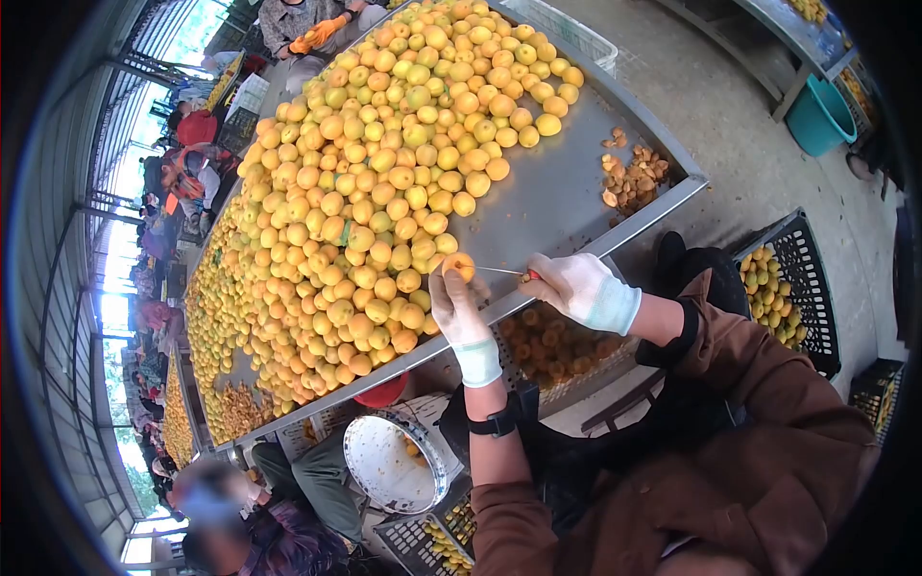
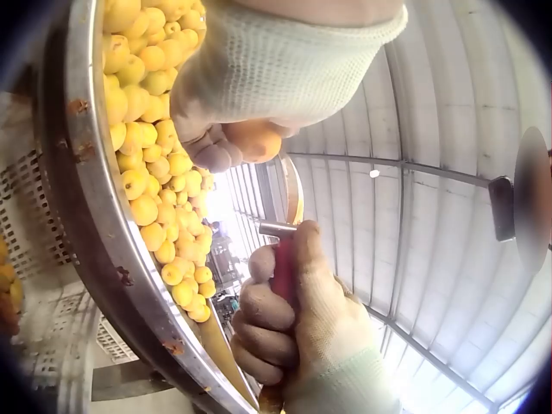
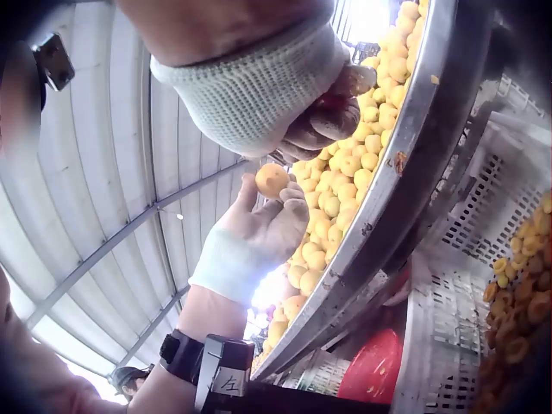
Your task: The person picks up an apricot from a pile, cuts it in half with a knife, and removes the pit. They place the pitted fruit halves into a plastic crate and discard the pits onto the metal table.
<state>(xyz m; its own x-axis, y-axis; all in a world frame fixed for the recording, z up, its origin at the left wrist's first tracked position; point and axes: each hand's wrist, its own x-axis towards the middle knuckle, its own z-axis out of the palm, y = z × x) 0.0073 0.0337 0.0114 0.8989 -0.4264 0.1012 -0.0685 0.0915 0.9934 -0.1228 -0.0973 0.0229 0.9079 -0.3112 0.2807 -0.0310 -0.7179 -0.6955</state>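
Observation:
My left hand (image 1: 463, 322), in a pale knit glove, pinches an orange apricot (image 1: 459, 266) between thumb and fingertips, just over the table's near edge. My gloved right hand (image 1: 586, 291) grips a pitting tool by its red handle (image 2: 283, 274). The tool's thin metal shaft (image 1: 498, 270) reaches toward the apricot in the head view. A dark spot shows on the fruit's surface there. In the right wrist view the apricot (image 3: 272, 179) sits upright at the left fingertips, with the right hand (image 3: 259, 95) above it. A large heap of apricots (image 1: 355, 202) lies beside the left hand.
The metal table (image 1: 538, 206) has a raised rim. Brown pits or scraps (image 1: 634, 178) lie in its near right corner. Beneath the edge stands a crate of opened apricots (image 1: 557, 346). A white bucket (image 1: 370, 470) and a black crate (image 1: 816, 298) stand nearby. Other people sit around the tables.

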